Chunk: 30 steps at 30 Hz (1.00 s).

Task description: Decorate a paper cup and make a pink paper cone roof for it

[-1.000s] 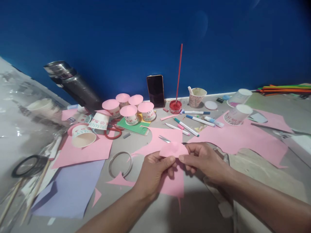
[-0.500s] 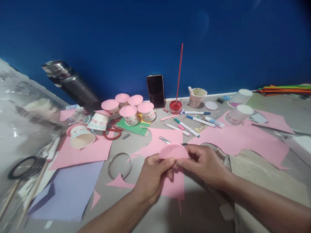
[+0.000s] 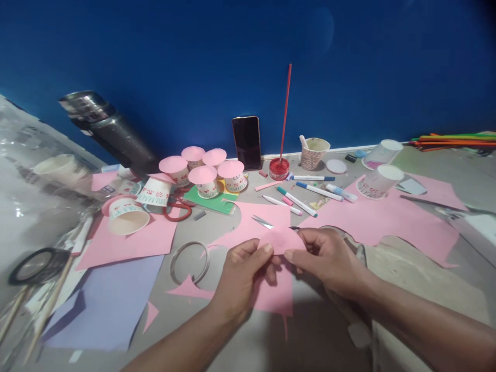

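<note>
A small folded piece of pink paper [image 3: 282, 241] is pinched between both hands above the table. My left hand [image 3: 245, 268] grips its left edge with the thumb on top. On its right edge, my right hand [image 3: 325, 256] closes thumb and fingers. Beneath the hands lies a cut pink sheet [image 3: 273, 297], and scissors [image 3: 262, 222] show their blades just beyond the paper; their handles are mostly hidden by my right hand. A grey ring [image 3: 189, 263] rests left of my left hand, by a pink scrap [image 3: 189, 289].
Several decorated paper cups with pink cone tops [image 3: 203, 175] stand at the back left. Markers [image 3: 296, 201] lie beyond the hands. A phone [image 3: 247, 142] leans on the blue wall near a red pot [image 3: 279, 168] holding a stick. A black flask [image 3: 112, 129] leans at left.
The folded pink paper has changed from a rounded half-disc outline to a more pointed one, and my thumbs have moved slightly apart. The view has shifted slightly.
</note>
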### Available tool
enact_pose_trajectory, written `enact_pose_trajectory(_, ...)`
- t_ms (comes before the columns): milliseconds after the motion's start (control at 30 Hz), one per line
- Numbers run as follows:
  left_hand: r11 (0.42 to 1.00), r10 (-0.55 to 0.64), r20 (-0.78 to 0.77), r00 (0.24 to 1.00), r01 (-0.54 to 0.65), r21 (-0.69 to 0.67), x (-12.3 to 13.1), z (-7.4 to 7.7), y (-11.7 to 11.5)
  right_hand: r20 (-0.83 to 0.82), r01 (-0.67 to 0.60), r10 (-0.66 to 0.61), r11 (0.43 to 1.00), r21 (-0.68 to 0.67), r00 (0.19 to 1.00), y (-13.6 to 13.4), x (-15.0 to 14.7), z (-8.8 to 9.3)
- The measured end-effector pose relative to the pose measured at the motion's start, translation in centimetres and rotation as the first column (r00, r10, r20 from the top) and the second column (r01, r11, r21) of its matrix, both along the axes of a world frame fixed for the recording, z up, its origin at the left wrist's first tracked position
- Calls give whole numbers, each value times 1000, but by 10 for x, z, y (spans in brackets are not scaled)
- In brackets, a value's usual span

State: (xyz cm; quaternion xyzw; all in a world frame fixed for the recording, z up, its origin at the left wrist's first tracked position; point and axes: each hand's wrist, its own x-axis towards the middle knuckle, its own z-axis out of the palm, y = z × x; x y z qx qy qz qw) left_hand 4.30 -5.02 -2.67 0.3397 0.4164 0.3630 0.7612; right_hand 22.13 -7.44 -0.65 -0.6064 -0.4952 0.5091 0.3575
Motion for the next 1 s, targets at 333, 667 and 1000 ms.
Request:
enact_pose_trajectory(333,999,-16,-123,992,22,44,-2,3,4,111,-16,9,997,69,994,3,4,-3)
enact_pose_trajectory(667,1000,-21,-64,998,22,17,0,3,0,-183,6,-28,993,-119,983,3,6,-7)
enact_pose_trajectory(1000,994,-108,-28,994,107,-21,1,2,1,-187,-35,15,994,-103,982,4,8,-4)
